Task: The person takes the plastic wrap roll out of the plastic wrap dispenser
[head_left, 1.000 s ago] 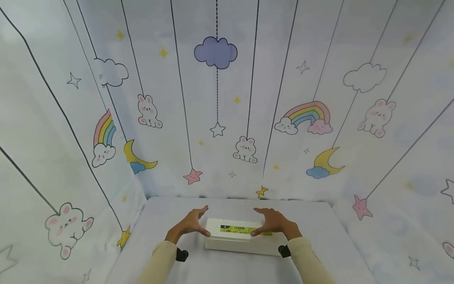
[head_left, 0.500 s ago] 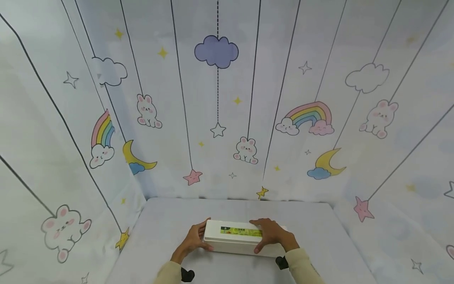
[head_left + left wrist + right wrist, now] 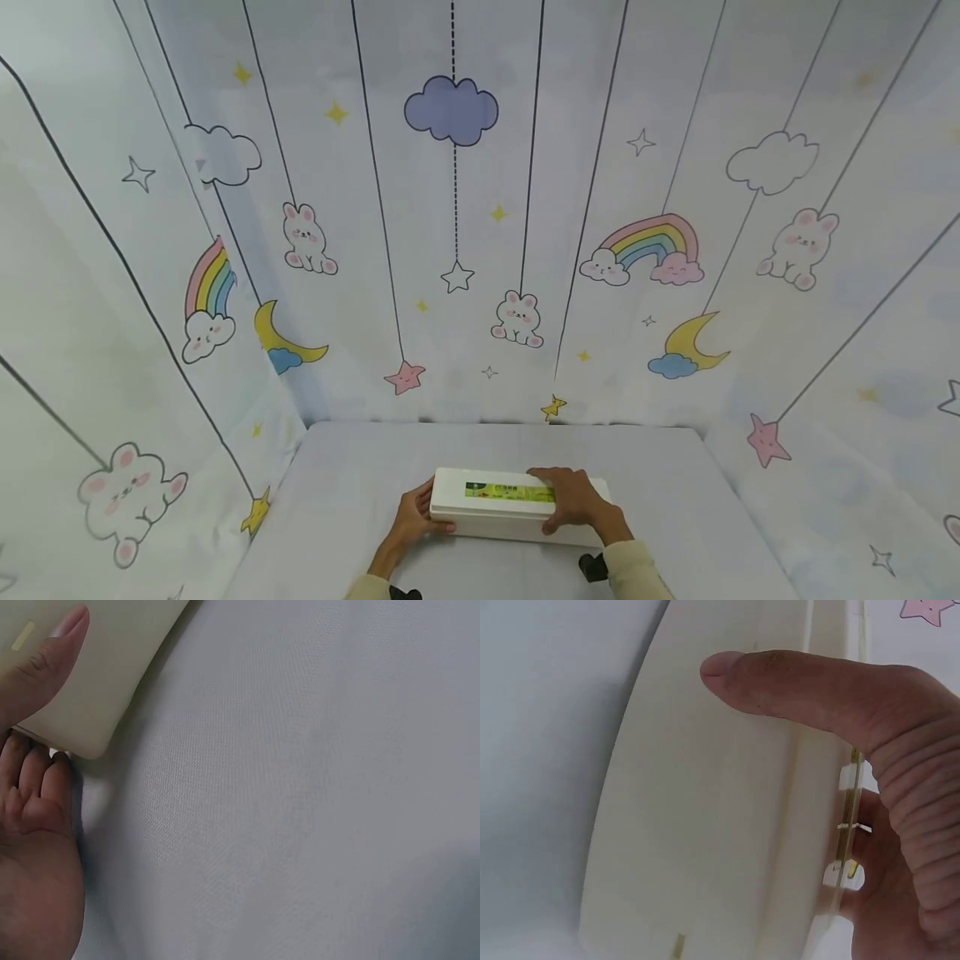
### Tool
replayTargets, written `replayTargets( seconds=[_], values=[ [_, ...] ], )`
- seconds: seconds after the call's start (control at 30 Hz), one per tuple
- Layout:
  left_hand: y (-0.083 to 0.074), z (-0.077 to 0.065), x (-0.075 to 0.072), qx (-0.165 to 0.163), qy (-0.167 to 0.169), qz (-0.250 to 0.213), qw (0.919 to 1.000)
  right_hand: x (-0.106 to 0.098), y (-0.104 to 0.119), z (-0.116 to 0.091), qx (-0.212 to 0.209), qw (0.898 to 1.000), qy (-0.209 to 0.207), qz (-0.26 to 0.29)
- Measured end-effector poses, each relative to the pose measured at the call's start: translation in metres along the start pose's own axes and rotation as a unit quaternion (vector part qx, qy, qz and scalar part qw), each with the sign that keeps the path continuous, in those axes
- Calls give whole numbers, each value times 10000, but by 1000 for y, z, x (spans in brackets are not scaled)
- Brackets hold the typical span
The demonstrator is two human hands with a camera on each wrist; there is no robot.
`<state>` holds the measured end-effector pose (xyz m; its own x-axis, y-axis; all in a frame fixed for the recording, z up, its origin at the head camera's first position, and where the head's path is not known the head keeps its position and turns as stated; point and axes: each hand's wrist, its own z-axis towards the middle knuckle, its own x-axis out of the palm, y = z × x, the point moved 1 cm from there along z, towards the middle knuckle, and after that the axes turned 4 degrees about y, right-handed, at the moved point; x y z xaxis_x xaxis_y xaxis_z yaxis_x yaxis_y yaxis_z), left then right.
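Note:
A long white box (image 3: 495,527) with a lid and a green-yellow label (image 3: 510,492) on top lies on the table, its long side toward me. My left hand (image 3: 411,518) grips its left end, thumb (image 3: 49,667) on the front face, the other fingers at the end and partly hidden. Over the right part of the box, my right hand (image 3: 576,502) spans its width from above. Its thumb (image 3: 780,686) presses the front face (image 3: 690,810) while the fingers reach across to the far edge.
The table (image 3: 360,454) has a plain white cover. Behind it rises a white curtain (image 3: 480,183) printed with clouds, rabbits and stars, with more on both sides. Small black wrist devices (image 3: 592,568) sit below the hands near the cream sleeves (image 3: 636,571).
Both hands have come down from hovering spread over the box to gripping it. The left hand has settled at the left end, and the right thumb has dropped to the front face.

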<state>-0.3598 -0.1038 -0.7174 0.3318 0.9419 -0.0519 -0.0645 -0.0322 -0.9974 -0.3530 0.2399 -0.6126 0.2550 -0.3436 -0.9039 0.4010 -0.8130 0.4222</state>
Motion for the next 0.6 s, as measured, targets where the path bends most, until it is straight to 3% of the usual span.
replayTargets(
  seconds=[0.07,0.3,0.6],
  values=[
    [2,0,0,-70,-34,-139,9999,1,0,1,13,10000,-75,-45],
    [4,-1,0,-163,-141,63,9997,2,1,0,-21,9996,-247,94],
    [8,1,1,-149,-62,-212,9996,2,0,-1,14,9991,-294,300]
  ],
)
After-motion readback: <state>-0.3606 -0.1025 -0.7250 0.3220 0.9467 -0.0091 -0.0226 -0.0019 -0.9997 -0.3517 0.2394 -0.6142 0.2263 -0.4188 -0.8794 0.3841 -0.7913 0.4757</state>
